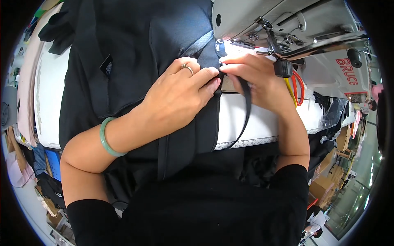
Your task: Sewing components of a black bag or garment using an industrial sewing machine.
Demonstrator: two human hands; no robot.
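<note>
A large black fabric piece (127, 69) with straps and a small woven label lies across the white sewing table. My left hand (174, 96), with a ring and a green bangle on the wrist, has its fingers curled and pressed on the fabric's right edge. Beside it, my right hand (260, 82) pinches a narrow black strip (248, 102) against that same edge. The strip's tail hangs in a curve down to the table front. Just beyond the fingertips sits the presser-foot area of a sewing machine (320, 45); its needle is hard to make out.
Red and yellow looped handles (298, 88) lie right of my right wrist. A clear plastic bag with dark contents (332, 115) is farther right. A measuring scale runs along the table's front edge (262, 140). Cardboard boxes (322, 186) stand at the lower right.
</note>
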